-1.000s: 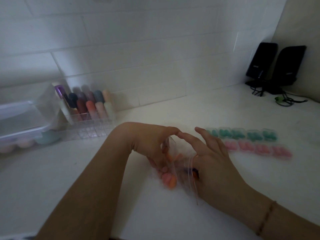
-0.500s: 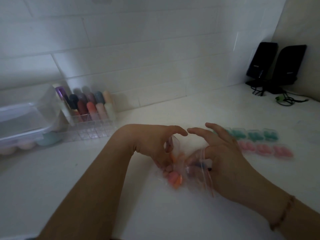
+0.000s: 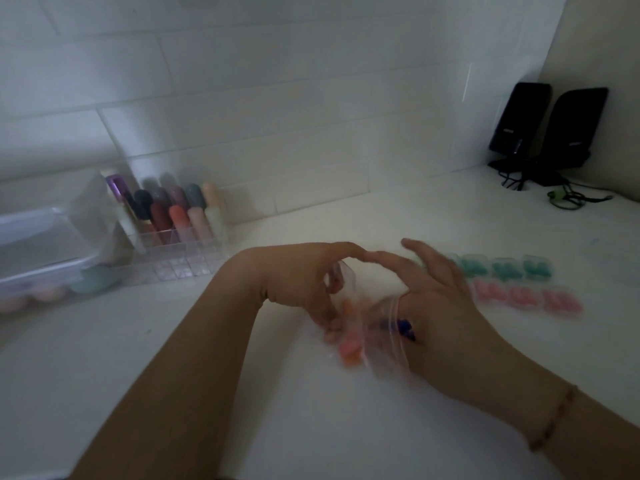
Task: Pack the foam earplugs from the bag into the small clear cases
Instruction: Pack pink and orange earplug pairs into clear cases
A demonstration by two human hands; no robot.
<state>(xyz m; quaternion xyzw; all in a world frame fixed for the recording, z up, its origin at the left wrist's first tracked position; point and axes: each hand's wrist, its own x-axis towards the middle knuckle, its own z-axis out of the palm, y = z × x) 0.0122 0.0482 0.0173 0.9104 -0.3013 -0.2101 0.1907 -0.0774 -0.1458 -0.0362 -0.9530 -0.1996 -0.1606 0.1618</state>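
A small clear zip bag (image 3: pixel 382 344) sits between my two hands on the white counter, blurred. Orange foam earplugs (image 3: pixel 349 353) and a blue-purple one (image 3: pixel 401 325) show through it. My left hand (image 3: pixel 301 282) curls over the bag's left side, its lower fingers pinching the plastic beside the orange plugs. My right hand (image 3: pixel 436 306) holds the bag's right side, the zip edge lying across the base of its thumb. The two index fingertips nearly meet above the bag. Right of my hands, small clear cases lie in two rows, teal-filled (image 3: pixel 504 268) behind and pink-filled (image 3: pixel 528 298) in front.
A clear organiser with coloured tubes (image 3: pixel 176 216) stands at the tiled wall on the left, beside a clear lidded box (image 3: pixel 41 244). Two black speakers (image 3: pixel 550 133) with cables (image 3: pixel 568 199) occupy the back right corner.
My right wrist has swung out to the right and the bag's zip edge has slid further over that hand. My left hand has stayed almost still on the bag.
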